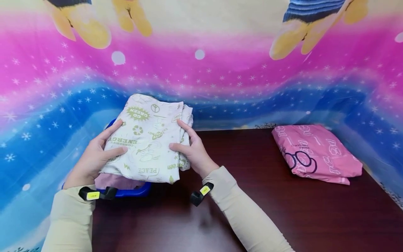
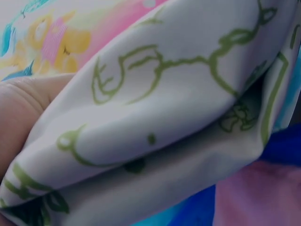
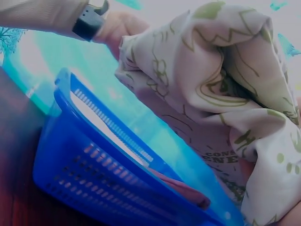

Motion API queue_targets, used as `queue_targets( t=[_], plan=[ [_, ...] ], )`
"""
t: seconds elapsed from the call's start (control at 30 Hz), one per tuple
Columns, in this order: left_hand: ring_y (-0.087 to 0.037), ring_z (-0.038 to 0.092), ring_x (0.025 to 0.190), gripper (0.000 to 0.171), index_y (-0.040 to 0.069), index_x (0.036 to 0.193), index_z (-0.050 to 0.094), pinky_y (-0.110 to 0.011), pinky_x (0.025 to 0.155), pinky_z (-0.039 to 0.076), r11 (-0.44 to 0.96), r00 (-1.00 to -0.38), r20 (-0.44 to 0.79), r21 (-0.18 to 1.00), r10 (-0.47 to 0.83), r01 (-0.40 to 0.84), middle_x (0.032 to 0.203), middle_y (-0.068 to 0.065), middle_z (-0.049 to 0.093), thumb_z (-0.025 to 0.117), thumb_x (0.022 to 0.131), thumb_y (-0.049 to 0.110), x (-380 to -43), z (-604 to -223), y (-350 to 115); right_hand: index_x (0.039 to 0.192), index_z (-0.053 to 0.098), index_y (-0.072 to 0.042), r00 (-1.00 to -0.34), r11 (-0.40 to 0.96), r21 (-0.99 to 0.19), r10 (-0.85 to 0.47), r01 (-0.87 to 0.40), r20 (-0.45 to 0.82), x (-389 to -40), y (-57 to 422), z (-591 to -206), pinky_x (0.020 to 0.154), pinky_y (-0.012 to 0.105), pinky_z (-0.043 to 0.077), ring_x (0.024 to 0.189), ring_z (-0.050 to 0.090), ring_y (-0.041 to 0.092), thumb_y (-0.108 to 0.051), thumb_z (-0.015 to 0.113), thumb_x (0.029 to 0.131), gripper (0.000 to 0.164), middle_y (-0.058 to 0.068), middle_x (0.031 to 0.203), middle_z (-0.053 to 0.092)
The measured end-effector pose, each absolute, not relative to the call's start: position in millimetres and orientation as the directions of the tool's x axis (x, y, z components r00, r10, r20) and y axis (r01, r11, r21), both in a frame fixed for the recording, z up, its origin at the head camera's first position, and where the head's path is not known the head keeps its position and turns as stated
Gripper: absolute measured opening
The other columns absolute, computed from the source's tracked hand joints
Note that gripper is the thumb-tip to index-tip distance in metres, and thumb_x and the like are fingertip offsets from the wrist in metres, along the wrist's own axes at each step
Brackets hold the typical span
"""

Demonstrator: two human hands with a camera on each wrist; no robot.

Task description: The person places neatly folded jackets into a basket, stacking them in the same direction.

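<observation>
A folded white cloth (image 1: 141,140) with green lettering and recycling signs is held up over a blue basket (image 1: 135,192). My left hand (image 1: 94,157) grips its left edge, thumb lying on top. On the opposite edge, the right hand (image 1: 195,150) pinches the layered folds with its thumb on the upper face. Seen from the left wrist, the cloth (image 2: 155,117) hangs in loose layers and hides most of that hand. The right wrist view shows bunched folds of it above the perforated basket wall (image 3: 108,174). Pink fabric (image 1: 116,182) lies inside the basket.
A folded pink cloth (image 1: 318,154) with white and dark print lies on the right of the dark wooden table (image 1: 252,210). Behind the table hangs a colourful backdrop (image 1: 201,77) with snowflakes, which also runs along both sides.
</observation>
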State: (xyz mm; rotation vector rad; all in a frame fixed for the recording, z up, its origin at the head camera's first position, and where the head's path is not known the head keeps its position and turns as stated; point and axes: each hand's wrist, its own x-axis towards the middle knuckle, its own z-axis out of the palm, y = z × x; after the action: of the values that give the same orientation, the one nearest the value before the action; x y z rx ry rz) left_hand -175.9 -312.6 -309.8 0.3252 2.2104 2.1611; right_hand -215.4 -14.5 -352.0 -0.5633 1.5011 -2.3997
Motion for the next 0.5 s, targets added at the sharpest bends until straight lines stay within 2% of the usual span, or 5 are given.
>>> queue_targets(
  t=[0.27,0.4,0.5],
  plan=[
    [-0.016,0.074,0.085,0.082,0.03,0.158,0.036,-0.033,0.066,0.06,0.017,-0.983,0.118,0.992,0.138,0.122,0.113,0.003,0.07,0.066,0.093,-0.009,-178,-309,-337,0.158,0.033,-0.037,-0.882,-0.458,-0.888,-0.431,0.035,0.187,-215,-40,-353,0.09,0.034,0.056,0.115,0.063,0.021,0.006,0.067,0.089,0.088,0.013,0.145,0.053],
    [-0.016,0.074,0.081,0.081,0.03,0.158,0.036,-0.033,0.064,0.06,0.043,-0.989,0.097,0.994,0.111,0.102,0.11,0.003,0.071,0.067,0.093,-0.008,-180,-308,-349,0.158,0.031,-0.039,-0.886,-0.433,-0.9,-0.431,0.039,0.169,-215,-54,-353,0.088,0.033,0.056,0.112,0.064,0.02,0.007,0.07,0.087,0.093,0.008,0.147,0.049],
    [-0.016,0.074,0.08,0.081,0.03,0.158,0.036,-0.033,0.062,0.06,0.063,-0.993,0.084,0.994,0.086,0.09,0.108,0.005,0.071,0.067,0.093,-0.007,-179,-307,-360,0.158,0.03,-0.04,-0.887,-0.396,-0.917,-0.439,0.045,0.146,-215,-65,-353,0.087,0.031,0.057,0.111,0.065,0.02,0.007,0.072,0.086,0.096,0.002,0.154,0.04]
  ],
)
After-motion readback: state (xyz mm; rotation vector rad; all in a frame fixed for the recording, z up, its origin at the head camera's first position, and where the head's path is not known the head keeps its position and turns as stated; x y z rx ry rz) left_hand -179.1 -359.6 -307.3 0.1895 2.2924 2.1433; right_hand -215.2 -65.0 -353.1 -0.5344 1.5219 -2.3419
